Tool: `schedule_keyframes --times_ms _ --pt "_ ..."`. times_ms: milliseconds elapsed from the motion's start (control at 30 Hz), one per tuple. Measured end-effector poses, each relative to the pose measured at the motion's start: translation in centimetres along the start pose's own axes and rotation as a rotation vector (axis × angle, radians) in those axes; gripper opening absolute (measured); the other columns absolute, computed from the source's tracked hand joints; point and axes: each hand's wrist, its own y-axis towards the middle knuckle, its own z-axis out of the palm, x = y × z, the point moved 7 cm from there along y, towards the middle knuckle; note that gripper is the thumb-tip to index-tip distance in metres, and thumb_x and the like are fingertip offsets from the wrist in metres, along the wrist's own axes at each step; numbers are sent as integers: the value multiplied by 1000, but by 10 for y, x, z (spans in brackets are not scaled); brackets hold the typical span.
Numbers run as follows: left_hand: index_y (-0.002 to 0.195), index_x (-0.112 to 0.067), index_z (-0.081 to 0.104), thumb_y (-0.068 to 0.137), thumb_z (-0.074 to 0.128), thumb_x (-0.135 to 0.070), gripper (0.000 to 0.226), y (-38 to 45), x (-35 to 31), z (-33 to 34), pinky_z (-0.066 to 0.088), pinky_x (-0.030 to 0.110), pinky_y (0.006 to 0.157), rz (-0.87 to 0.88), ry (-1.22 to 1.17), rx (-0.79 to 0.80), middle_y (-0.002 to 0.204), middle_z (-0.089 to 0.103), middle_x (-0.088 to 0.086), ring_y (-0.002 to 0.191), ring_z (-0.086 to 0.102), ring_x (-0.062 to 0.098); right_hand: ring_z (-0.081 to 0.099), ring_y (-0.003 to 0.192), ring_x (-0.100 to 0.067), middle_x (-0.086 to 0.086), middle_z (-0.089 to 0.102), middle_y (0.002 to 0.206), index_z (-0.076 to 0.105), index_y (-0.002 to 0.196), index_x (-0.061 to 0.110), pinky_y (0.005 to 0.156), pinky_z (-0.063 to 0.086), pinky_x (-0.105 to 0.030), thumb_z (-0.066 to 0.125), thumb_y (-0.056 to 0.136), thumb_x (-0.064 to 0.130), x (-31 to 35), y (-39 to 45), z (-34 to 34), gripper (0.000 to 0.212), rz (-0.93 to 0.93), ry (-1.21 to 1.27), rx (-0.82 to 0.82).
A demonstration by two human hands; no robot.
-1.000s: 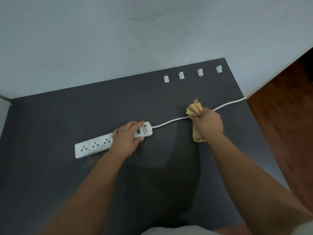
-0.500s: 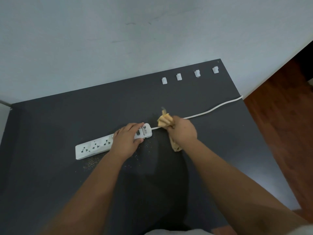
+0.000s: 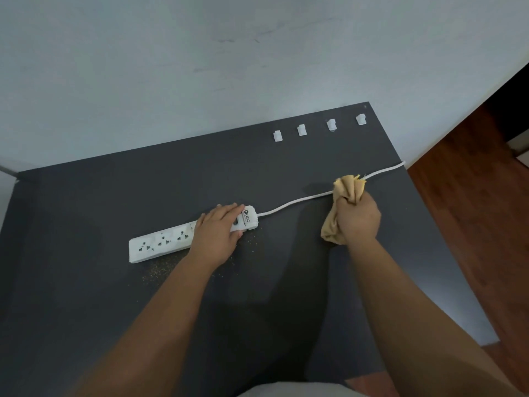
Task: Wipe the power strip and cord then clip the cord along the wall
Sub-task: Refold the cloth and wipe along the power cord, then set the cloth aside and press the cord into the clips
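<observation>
— Four white clips (image 3: 317, 129) counted in a row at far edge of dark bench (image 3: 86, 296), near wall (image 3: 200, 67); none holding cord. Anything hidden?

— Switch end of power strip (image 3: 160, 243) partly covered by left hand (image 3: 217, 235), laid flat, fingers extended, pressing strip down. Three sockets visible beyond wrist. Cord (image 3: 294, 201) lost inside tan cloth (image 3: 345, 193) where right hand (image 3: 357, 219) is clenched around both; far end cut off at bench corner. Plug not seen.

— Debris?

— Fine specks (image 3: 160, 270) scattered just in front of strip; nature not determinable.

— Change from half a second ago?

— Right hand and cloth moved out along cord, away from strip toward bench corner. Left hand and strip unchanged in place.
</observation>
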Motion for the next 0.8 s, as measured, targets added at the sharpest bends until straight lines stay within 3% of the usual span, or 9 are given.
schedule_keyframes --times_ms 100,167,267,367,433,500,600,700,800 --pt "141 -32 46 90 62 -34 53 -7 -9 -6 19 48 118 22 -50 -59 154 35 -9 144 27 22 66 93 -24 -4 69 93 65 95 17 76 51 -32 65 83 24 18 -20 12 14 -2 340 192" --pt "135 -31 54 90 62 -39 46 -15 -29 -17 31 37 112 45 -277 -91 146 44 -9 134 42 15 68 98 -23 -6 72 100 65 101 15 85 55 -36 70 84 21 31 -43 30 19 59 587 400" --pt "119 -35 62 97 52 -38 25 -30 -66 -34 44 21 95 -35 -861 37 117 64 -12 111 62 8 68 102 -26 -12 72 108 64 108 12 94 53 -45 70 84 28 45 -75 55 30 80 652 623" --pt "114 -23 69 101 46 -30 27 -44 -74 -40 52 27 94 -156 -1187 99 109 73 -5 103 68 7 68 103 -29 -15 71 110 63 113 9 95 52 -48 60 89 41 60 -101 71 40 75 617 794" --pt "112 -17 71 99 48 -34 31 -52 -62 -45 52 35 97 -227 -1219 98 108 74 0 105 68 13 69 96 -25 -9 73 101 64 112 10 86 54 -43 49 93 47 71 -114 78 44 88 603 906" --pt "109 -17 72 98 47 -42 37 -61 -45 -50 52 35 95 -265 -1230 117 106 75 1 105 68 14 66 89 -25 -6 69 94 64 109 11 79 52 -37 44 96 43 86 -128 85 41 31 550 1011" --pt "109 -18 71 94 53 -45 36 -75 -22 -56 53 31 91 -299 -1224 113 106 75 1 104 69 14 67 103 -24 -6 70 112 65 118 19 90 53 -37 53 94 33 100 -155 103 30 -95 408 1130" --pt "104 -16 69 92 57 -21 18 -90 6 -61 56 34 86 -377 -1187 40 100 74 5 101 69 21 68 104 -21 -6 71 113 63 121 18 92 53 -37 61 90 19 106 -178 126 32 -121 351 1115" --pt "112 -9 63 89 47 -4 29 -109 39 -63 55 41 91 -496 -1237 -2 103 69 12 98 66 26 68 99 -22 -4 73 105 64 118 20 85 56 -38 55 83 7 107 -200 150 38 -107 268 1073"
